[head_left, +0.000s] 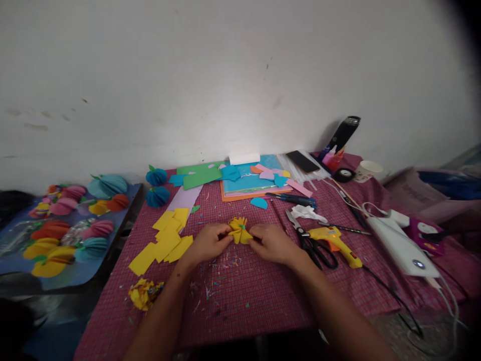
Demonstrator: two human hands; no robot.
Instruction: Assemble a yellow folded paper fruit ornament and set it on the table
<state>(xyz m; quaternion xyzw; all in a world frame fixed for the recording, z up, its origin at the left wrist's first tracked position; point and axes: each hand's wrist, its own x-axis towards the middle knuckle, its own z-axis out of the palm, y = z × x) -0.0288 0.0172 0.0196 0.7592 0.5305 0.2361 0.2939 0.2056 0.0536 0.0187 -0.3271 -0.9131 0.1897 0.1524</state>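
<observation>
Pinching yellow paper flower [239, 231] w/ L hand [207, 242] & R hand [273, 242] fingers; long axis left-right.

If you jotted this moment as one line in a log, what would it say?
left hand: pinching yellow paper fruit | right hand: pinching it too | nearby: yellow paper pieces, scissors, glue gun | surface: checked cloth

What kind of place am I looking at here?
Probably a home craft table: cut yellow paper pieces, a glue gun and scissors lie on the checked cloth, with finished paper fruits alongside.
</observation>
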